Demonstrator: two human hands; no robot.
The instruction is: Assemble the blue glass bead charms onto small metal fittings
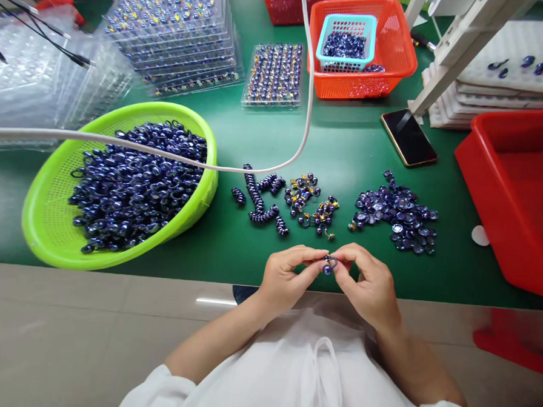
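Note:
My left hand [290, 274] and my right hand [367, 281] meet at the table's near edge. Between their fingertips is a small shiny dark-blue ring-shaped piece with a ball [327, 269], pinched from both sides. Just beyond the hands lies a loose cluster of dark-blue balls with gold-coloured bits [323, 212]. Left of it are rows of dark-blue rings [255, 196] set face to face. To the right spreads a pile of flat, round, dark-blue caps [396, 213]. Many looped dark-blue pieces [140, 184] fill a lime-green basket [38, 215] at the left.
A white cable [237, 169] crosses above the green basket and table. Behind stand stacked clear trays [179, 47], a single filled tray [273, 76] and an orange basket [409, 62] holding a light-blue one [371, 42]. A phone [409, 136] and red bin [503, 209] are at right.

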